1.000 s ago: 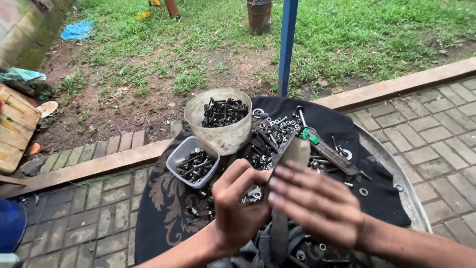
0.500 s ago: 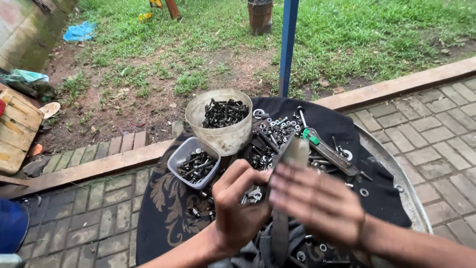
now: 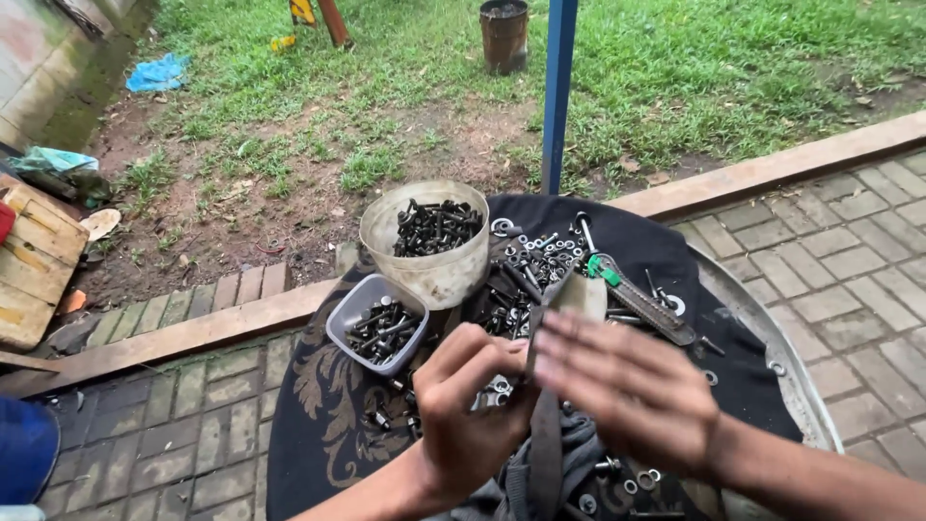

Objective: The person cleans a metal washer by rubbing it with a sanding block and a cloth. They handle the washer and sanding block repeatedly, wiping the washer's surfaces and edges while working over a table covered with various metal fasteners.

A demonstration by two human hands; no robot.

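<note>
Left hand (image 3: 463,415) grip closed on dark strap (image 3: 546,453), right hand (image 3: 627,386) fingers spread wide over it, bolt-filled tub (image 3: 427,241) near counter's (image 3: 772,328) far edge

Brick paving (image 3: 830,260), wooden curb (image 3: 203,333) — grass (image 3: 733,68), blue pole (image 3: 558,92) beyond.

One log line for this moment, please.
left hand: on strap | right hand: over strap, blurred | near: bolt tub, bucket
</note>
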